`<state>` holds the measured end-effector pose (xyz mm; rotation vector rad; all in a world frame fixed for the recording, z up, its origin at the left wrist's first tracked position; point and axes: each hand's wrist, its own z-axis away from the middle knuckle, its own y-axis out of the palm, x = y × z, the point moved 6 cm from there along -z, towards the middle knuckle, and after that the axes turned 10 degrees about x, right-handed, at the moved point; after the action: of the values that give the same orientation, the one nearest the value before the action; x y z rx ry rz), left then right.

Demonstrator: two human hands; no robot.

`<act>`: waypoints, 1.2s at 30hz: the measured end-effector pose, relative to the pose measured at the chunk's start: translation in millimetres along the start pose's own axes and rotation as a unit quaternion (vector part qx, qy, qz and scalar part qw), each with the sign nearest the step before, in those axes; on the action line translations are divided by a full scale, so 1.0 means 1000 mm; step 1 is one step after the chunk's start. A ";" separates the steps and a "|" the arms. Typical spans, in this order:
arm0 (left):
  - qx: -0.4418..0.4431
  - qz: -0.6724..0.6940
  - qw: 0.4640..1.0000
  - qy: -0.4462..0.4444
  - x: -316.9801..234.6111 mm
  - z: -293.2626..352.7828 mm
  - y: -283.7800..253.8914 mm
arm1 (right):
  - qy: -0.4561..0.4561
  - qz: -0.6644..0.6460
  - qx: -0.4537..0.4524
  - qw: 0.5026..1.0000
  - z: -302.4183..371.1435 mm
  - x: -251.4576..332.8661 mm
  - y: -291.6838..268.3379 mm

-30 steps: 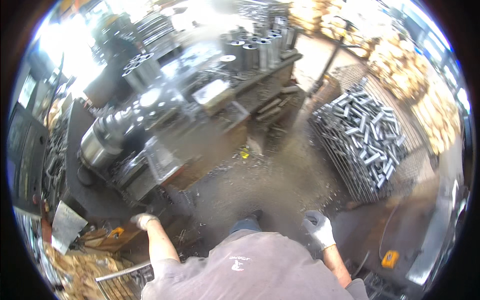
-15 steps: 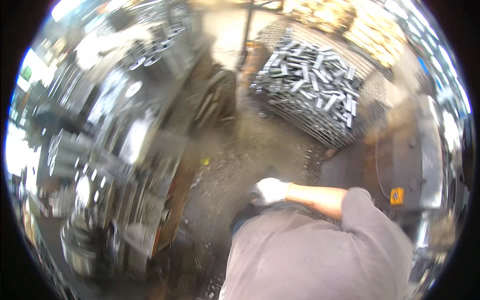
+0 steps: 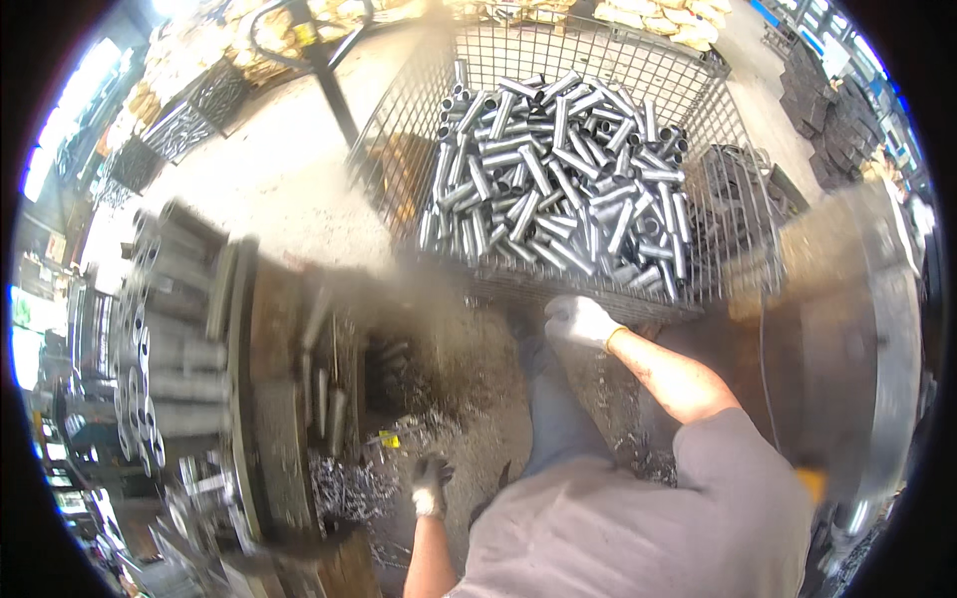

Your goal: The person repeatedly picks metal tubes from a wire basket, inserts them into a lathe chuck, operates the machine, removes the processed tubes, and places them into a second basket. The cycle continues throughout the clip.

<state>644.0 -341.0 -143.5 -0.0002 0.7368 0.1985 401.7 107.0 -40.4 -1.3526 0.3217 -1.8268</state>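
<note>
My right hand point(image 3: 578, 322), in a white glove, hangs in front of my leg, near the close side of a wire mesh basket point(image 3: 733, 130). Its fingers are curled in, and nothing shows in them. Short grey metal tubes point(image 3: 558, 169) lie heaped at all angles inside that basket. Lower and to the left, my left hand point(image 3: 431, 485) wears a glove with dark fingertips. Its fingers look loosely apart and hold nothing I can see, though they are slightly blurred. The wooden edge of a bench is nearest to it.
At left, larger metal tubes point(image 3: 184, 349) are stacked beside a wooden board point(image 3: 274, 379). Metal shavings point(image 3: 349, 488) and a yellow scrap point(image 3: 389, 440) lie below. A dark metal cabinet point(image 3: 827, 349) stands at right. A handle on a post point(image 3: 324, 75) rises behind, with pale sacks point(image 3: 658, 20) farther back.
My view has swung toward the mesh basket, which now sits large ahead. My left hand has come into sight. My right arm now reaches farther forward, and my leg shows mid-stride.
</note>
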 end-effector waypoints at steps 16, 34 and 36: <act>0.121 -0.545 0.794 0.240 -0.330 -0.331 0.401 | 0.271 0.242 -0.108 0.925 -0.528 -0.278 -0.193; 0.400 0.343 0.833 -0.169 -0.360 -0.405 0.461 | 0.053 0.729 -0.040 0.681 -0.566 -0.351 -0.331; 0.388 0.378 0.822 -0.173 -0.362 -0.385 0.433 | 0.086 0.709 -0.085 0.695 -0.557 -0.337 -0.327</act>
<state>47.9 -8.4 -157.1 1.1045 0.3728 0.6272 -212.4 417.7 -280.5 -0.5594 1.2407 -0.5453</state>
